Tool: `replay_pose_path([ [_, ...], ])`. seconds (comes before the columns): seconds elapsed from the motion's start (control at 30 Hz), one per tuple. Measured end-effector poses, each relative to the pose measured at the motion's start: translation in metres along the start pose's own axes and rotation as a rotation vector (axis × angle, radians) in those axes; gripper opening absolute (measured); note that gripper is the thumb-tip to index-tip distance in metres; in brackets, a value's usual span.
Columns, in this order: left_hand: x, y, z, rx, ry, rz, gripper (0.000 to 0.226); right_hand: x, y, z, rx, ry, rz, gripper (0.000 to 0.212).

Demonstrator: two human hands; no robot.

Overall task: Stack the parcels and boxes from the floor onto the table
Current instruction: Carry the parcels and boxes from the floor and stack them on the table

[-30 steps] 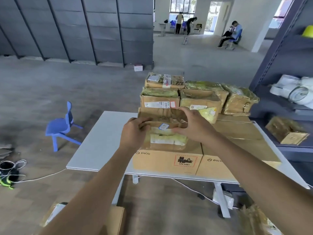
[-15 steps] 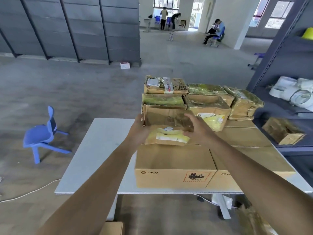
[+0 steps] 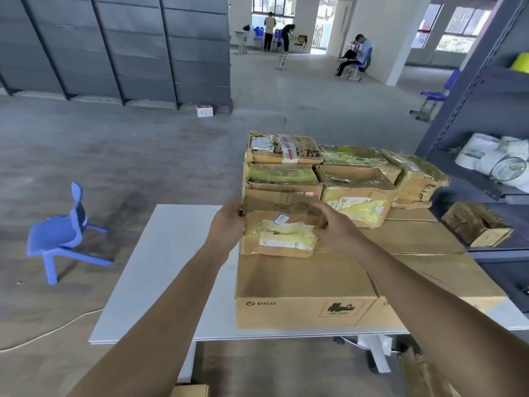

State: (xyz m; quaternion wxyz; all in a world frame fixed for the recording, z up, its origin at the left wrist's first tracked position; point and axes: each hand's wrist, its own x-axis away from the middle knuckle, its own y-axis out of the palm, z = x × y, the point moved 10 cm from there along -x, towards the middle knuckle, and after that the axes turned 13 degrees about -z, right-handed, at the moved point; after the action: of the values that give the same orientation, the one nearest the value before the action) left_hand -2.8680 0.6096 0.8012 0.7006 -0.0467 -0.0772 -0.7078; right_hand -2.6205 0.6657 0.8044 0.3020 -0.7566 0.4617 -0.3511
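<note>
A worn brown parcel (image 3: pixel 282 229) with yellow tape and a white label rests on a large PICO box (image 3: pixel 300 285) on the white table (image 3: pixel 171 253). My left hand (image 3: pixel 227 224) grips its left side and my right hand (image 3: pixel 336 227) grips its right side. Its far edge lies against a stack of taped parcels (image 3: pixel 282 167). More taped parcels (image 3: pixel 357 190) sit to the right, on a second large box (image 3: pixel 423 253).
A blue child's chair (image 3: pixel 63 230) stands left of the table, and a white cable runs across the floor. A grey shelf unit (image 3: pixel 483 116) at the right holds a box and white bundles. More cardboard lies on the floor below the table. People are far behind.
Both hands have carried the parcel away from me and lowered it onto the big box, up against the stack. The camera has moved closer to the table.
</note>
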Motion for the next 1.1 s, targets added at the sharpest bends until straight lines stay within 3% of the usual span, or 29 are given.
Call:
replay_pose_path([
  [0.17, 0.000, 0.002, 0.002, -0.061, -0.004, 0.019, 0.037, 0.002, 0.001, -0.006, 0.087, -0.044, 0.001, 0.061],
  [0.3, -0.001, 0.001, 0.015, -0.482, 0.074, 0.086, 0.041, 0.009, 0.001, -0.012, 0.232, -0.032, 0.049, 0.066],
  [0.4, -0.001, 0.016, 0.032, -0.736, 0.183, 0.037, 0.052, 0.014, 0.002, -0.019, 0.285, -0.071, 0.108, 0.064],
  [0.6, -0.002, 0.037, 0.016, -1.124, 0.111, -0.101, 0.063, 0.014, 0.009, -0.019, 0.336, -0.057, 0.099, 0.062],
  [0.77, 0.000, 0.040, 0.016, -1.310, 0.118, -0.099, 0.066, 0.018, 0.013, -0.017, 0.455, 0.020, 0.044, 0.069],
  [0.93, 0.014, 0.041, 0.021, -1.531, 0.173, -0.030, 0.078, 0.027, 0.009, -0.024, 0.688, 0.132, 0.106, 0.076],
  [1.1, 0.050, 0.043, 0.024, -1.502, 0.209, 0.055, 0.070, 0.055, 0.012, -0.038, 0.659, 0.027, 0.178, 0.070],
])
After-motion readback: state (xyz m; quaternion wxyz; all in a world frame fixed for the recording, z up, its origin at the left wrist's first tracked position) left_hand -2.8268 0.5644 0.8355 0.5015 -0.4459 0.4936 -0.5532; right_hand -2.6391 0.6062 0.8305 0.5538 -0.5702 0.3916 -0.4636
